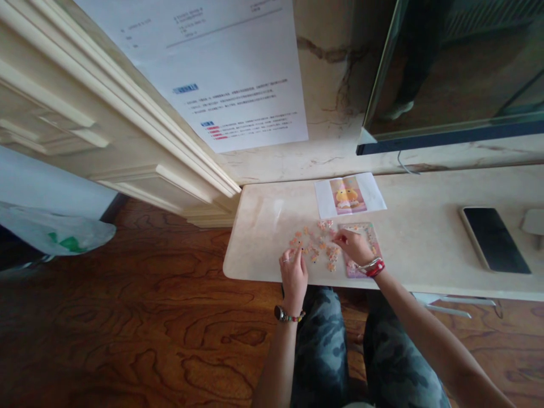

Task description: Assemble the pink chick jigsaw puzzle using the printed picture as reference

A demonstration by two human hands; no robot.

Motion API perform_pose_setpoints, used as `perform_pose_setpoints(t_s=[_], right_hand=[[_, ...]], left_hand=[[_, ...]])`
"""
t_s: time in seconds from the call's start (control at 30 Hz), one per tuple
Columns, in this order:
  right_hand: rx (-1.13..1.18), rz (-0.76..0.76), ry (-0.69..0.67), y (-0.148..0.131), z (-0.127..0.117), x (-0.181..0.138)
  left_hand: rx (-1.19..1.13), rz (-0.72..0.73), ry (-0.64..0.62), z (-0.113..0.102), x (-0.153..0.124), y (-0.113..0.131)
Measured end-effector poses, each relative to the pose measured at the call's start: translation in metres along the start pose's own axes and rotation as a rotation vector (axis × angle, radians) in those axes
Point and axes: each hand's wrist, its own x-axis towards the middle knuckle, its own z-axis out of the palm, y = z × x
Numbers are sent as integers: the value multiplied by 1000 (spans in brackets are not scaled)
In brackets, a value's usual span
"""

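The loose pieces (314, 246) lie scattered on the surface (425, 249) near its front edge, between the two hands and just left of the puzzle board (374, 242). The right hand (355, 246) rests over the board, its grip drawn together at the board's left margin. It appears to pinch one piece, though the piece is too small to confirm. The left hand (293, 275) lies on the left fringe of the scatter, grip extended and loose, fingertips touching a piece without closing on it. Recommended practice, as a judgement: handle one piece at a time, turn it printed side up, and check its colour against the reference picture (348, 195) lying just behind the board before seating it. Use the left hand to steady the scatter — the pieces sit close to the surface edge and could slide off. A phone (495, 238) lies well apart to the right.
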Motion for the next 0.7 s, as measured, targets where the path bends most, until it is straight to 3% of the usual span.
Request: perform_pose_setpoints(t_s=[0.17,0.33,0.5,0.7], right_hand=[[424,179,21,31,-27,-34],[583,345,-19,46,-40,-67],[494,328,-62,45,-32,-75],[258,259,-63,42,-24,-70]], left_hand=[[-88,80,-108,-4,-20,25],[-136,204,-226,3,-35,58],[-129,284,-294,10,-40,80],[-86,296,-326,13,-42,84]])
